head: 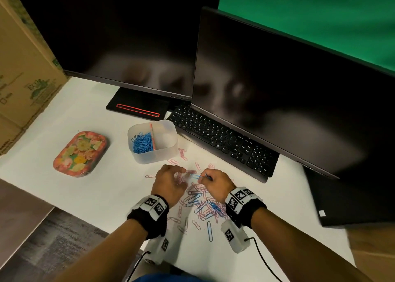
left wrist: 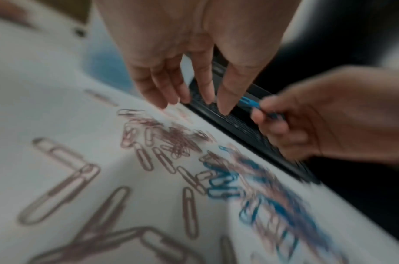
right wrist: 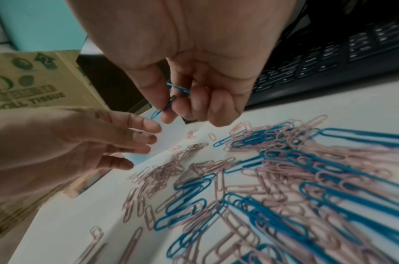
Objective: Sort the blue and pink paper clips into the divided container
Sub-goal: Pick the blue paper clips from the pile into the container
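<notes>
White worktop under two dark monitors. Right hand pinching blue clip; left hand loosely spread, empty. Carry to divided container mid-worktop, blue side; release low.

Both forearms bare, no sleeves showing. Each wrist is wearing a black fabric wristband carrying white blocks printed with black-and-white square marker tags. A white box-shaped camera unit is hanging under each wrist, a thin black cable trailing from it. Blue clothing is showing at bottom edge.
</notes>
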Action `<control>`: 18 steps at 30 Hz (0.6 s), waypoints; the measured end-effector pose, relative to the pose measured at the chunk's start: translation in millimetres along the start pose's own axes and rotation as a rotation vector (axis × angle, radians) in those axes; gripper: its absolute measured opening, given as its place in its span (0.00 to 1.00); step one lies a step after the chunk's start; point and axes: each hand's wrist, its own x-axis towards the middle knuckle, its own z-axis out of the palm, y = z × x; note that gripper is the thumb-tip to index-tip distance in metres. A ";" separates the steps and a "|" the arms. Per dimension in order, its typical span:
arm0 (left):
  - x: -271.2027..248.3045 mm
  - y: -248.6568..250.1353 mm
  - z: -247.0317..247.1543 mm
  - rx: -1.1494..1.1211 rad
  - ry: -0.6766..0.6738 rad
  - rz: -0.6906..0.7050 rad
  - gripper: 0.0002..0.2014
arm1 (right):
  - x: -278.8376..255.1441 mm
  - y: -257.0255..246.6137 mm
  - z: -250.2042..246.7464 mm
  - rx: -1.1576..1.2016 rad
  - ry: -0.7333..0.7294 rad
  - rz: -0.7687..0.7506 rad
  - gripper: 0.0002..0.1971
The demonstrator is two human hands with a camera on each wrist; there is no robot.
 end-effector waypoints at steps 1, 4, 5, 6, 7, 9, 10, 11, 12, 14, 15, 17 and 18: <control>-4.0 2.5 3.4 0.088 -0.006 0.103 0.12 | -1.0 1.1 -1.9 0.016 0.013 0.016 0.08; -16.1 9.6 13.9 0.317 -0.208 0.222 0.09 | -2.5 6.8 -6.3 0.111 0.055 0.053 0.09; -18.4 9.0 17.6 0.403 -0.283 0.214 0.11 | -3.3 10.4 -7.2 0.151 0.072 0.064 0.11; -19.2 7.4 21.3 0.480 -0.334 0.206 0.13 | -5.0 14.2 -8.9 0.183 0.092 0.074 0.13; -19.1 4.3 24.4 0.535 -0.367 0.201 0.14 | -6.4 17.9 -10.4 0.200 0.103 0.081 0.14; -18.6 0.3 28.2 0.578 -0.374 0.210 0.13 | -12.1 23.5 -13.8 0.206 0.114 0.086 0.14; -17.8 -1.0 28.8 0.582 -0.364 0.215 0.12 | -14.9 25.1 -15.4 0.199 0.118 0.085 0.13; -16.6 -2.3 29.6 0.576 -0.354 0.210 0.11 | -17.8 27.5 -17.1 0.193 0.128 0.082 0.13; -15.5 -3.8 29.8 0.565 -0.344 0.201 0.10 | -19.9 29.8 -18.3 0.185 0.136 0.081 0.13; -13.8 -3.8 29.1 0.544 -0.338 0.191 0.10 | -23.8 35.5 -20.6 0.170 0.141 0.083 0.15; -13.1 -4.4 28.4 0.536 -0.341 0.186 0.10 | -25.3 38.0 -21.1 0.166 0.139 0.082 0.16; -12.0 -7.5 26.9 0.510 -0.352 0.175 0.11 | -28.1 41.6 -21.7 0.155 0.141 0.082 0.19; -11.7 -9.9 25.7 0.489 -0.356 0.169 0.11 | -29.6 42.1 -22.6 0.154 0.143 0.077 0.19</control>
